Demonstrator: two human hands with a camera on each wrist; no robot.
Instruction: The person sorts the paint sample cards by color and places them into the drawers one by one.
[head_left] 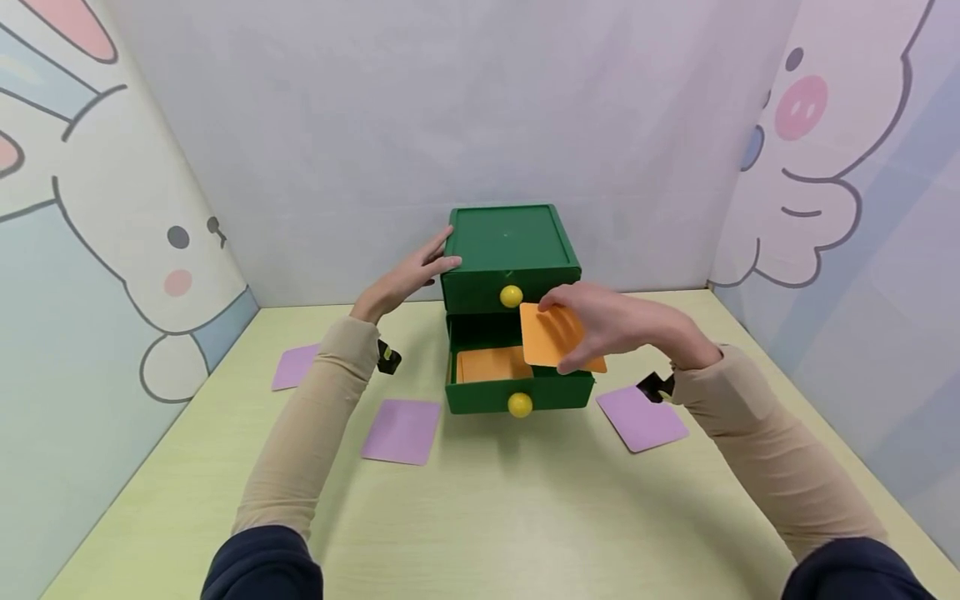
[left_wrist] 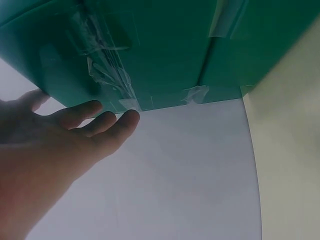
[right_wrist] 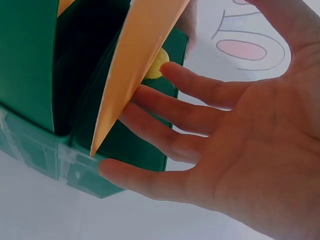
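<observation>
Two hands in play. Your right hand (head_left: 615,325) pinches a flat orange card (head_left: 551,335) over the open lower drawer (head_left: 517,392) of the green two-drawer box (head_left: 510,250). Your left hand (head_left: 408,275), fingers straight, presses the box's side at 9 o'clock. Three purple cards: 7 o'clock (head_left: 402,430), 8 o'clock (head_left: 296,366) and 4 o'clock (head_left: 642,417) of the box.

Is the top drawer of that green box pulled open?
No, the top drawer sits flush and closed; only the bottom drawer is pulled out, with orange cards lying inside it.

Left grip (head_left: 408,279) flat with straight fingers; right grip (head_left: 600,325) pinching, arms extended.
</observation>
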